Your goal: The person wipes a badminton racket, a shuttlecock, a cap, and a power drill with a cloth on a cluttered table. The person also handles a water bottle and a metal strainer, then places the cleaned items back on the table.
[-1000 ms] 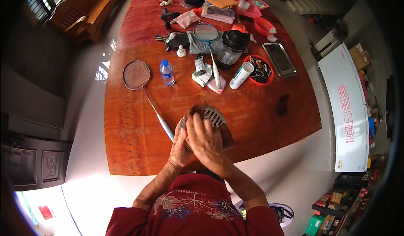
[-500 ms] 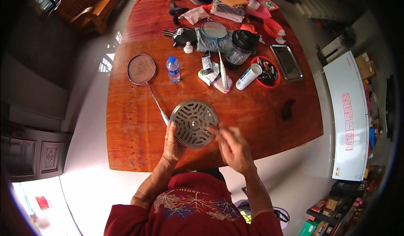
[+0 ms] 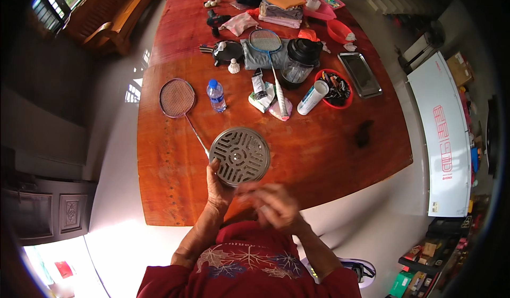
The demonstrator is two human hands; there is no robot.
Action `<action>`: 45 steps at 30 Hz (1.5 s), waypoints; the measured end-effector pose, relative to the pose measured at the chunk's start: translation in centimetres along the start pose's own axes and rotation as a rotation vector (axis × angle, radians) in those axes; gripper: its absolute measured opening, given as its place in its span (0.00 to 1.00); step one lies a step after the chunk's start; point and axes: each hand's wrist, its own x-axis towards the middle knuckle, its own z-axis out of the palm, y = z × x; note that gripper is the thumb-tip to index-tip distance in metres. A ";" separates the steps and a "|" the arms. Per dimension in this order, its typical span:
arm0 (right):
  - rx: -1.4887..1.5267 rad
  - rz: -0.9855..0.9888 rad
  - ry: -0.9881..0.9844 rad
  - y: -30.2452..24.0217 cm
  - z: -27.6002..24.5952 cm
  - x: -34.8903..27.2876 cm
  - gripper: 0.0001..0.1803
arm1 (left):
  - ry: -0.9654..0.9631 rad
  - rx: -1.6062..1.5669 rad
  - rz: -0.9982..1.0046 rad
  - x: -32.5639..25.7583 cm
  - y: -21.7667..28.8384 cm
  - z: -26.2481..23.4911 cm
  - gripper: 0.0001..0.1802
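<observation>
A round grey metal plate with slotted holes (image 3: 239,156), resembling a steamer rack or drain cover, is held up over the table's near side. My left hand (image 3: 217,185) grips its lower left edge, thumb on the front face and the other fingers hidden behind. Close below its lower right edge is my right hand (image 3: 273,205), smeared by motion, so its finger pose is unclear. A badminton racket (image 3: 178,99) lies just beyond, its handle end partly hidden by the plate.
On the wooden table (image 3: 319,154) stand a water bottle (image 3: 217,96), a white tube (image 3: 313,98), a red bowl of small items (image 3: 336,90) and a metal tray (image 3: 360,75). Behind them are a second racket (image 3: 265,41), a shuttlecock (image 3: 234,66), a dark-lidded clear jar (image 3: 300,63) and folded cloths (image 3: 281,8).
My right hand has moved from the plate's right side down and left, below its lower edge. The plate, still in my left hand, has shifted slightly left in view.
</observation>
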 end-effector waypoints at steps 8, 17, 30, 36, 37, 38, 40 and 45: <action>-0.223 -0.001 0.545 3.2 1.8 2.0 0.18 | -0.113 0.110 -0.080 -0.7 0.5 1.3 0.29; 0.542 0.386 0.193 4.8 -3.1 6.3 0.15 | -0.257 0.509 -0.124 -0.7 3.0 -0.2 0.33; 0.412 0.291 -0.673 8.8 0.6 11.8 0.14 | -0.234 0.875 -0.170 -1.6 2.1 -0.9 0.43; 0.656 0.387 -0.269 11.3 -2.1 9.1 0.18 | -0.213 0.663 -0.019 -1.0 1.9 -1.1 0.51; 0.754 0.456 -0.166 11.3 -2.1 8.3 0.19 | -0.185 0.627 0.000 -1.0 1.9 -0.4 0.50; 0.850 0.523 -0.058 11.2 -1.8 7.4 0.21 | -0.158 0.591 0.017 -0.9 2.0 0.4 0.48; 0.791 0.450 0.100 10.0 -1.4 5.9 0.24 | -0.137 0.551 0.062 -0.7 1.8 0.2 0.41; 0.522 0.378 0.354 7.4 1.1 3.2 0.39 | 0.042 0.441 0.174 0.3 1.1 0.5 0.24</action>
